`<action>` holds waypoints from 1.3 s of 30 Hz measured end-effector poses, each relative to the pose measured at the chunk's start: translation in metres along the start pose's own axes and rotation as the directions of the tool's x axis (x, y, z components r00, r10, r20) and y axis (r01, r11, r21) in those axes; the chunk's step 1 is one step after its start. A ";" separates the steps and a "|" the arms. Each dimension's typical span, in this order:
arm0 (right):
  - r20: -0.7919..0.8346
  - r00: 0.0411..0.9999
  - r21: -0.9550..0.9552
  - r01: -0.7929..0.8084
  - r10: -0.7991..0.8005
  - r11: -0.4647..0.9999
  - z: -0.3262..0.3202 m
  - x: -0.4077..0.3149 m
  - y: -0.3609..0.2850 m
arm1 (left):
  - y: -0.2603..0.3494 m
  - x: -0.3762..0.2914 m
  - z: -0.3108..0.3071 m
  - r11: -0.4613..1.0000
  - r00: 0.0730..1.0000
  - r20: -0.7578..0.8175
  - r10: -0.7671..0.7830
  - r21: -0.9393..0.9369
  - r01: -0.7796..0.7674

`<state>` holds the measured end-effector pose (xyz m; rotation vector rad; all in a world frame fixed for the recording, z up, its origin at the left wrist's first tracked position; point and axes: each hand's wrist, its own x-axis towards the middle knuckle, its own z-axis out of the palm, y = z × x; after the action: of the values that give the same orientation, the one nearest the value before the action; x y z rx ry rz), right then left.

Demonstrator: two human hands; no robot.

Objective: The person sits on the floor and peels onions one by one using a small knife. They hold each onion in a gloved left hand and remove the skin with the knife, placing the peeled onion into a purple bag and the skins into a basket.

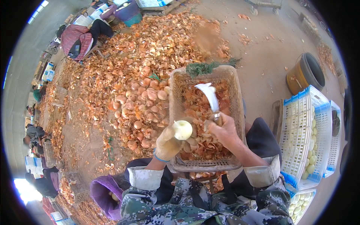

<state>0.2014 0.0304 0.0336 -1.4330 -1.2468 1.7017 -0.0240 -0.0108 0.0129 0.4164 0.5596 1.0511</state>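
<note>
A peeled white onion (183,130) sits in the grip of my left hand (168,143), which wears a knitted work glove with a blue cuff edge. My right hand (225,130) is closed around the handle of a knife with a curved blade (209,95); the blade points away from me and is slightly blurred. Both hands are above a plastic crate (172,92) that holds loose brown onion skins (194,104). Green netting (202,69) hangs over the crate's far rim. To the left of the crate lies a heap of unpeeled onions (140,104).
At right stand white-and-blue crates (296,137) of peeled onions and a dark-rimmed bucket (305,73). A purple container (105,197) is by my left leg. Onion skins (157,42) cover the floor. A person (81,39) sits at upper left; several others are farther left.
</note>
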 end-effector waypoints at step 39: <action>0.033 0.995 -0.216 -0.088 0.097 0.972 0.021 0.018 0.059 | -0.023 -0.150 -0.260 -0.129 0.658 -0.538 0.527 0.714 0.688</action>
<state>0.1845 0.0168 -0.0282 -1.6093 -1.4448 1.7092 -0.2246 -0.1404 -0.1703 1.3510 2.3589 0.2138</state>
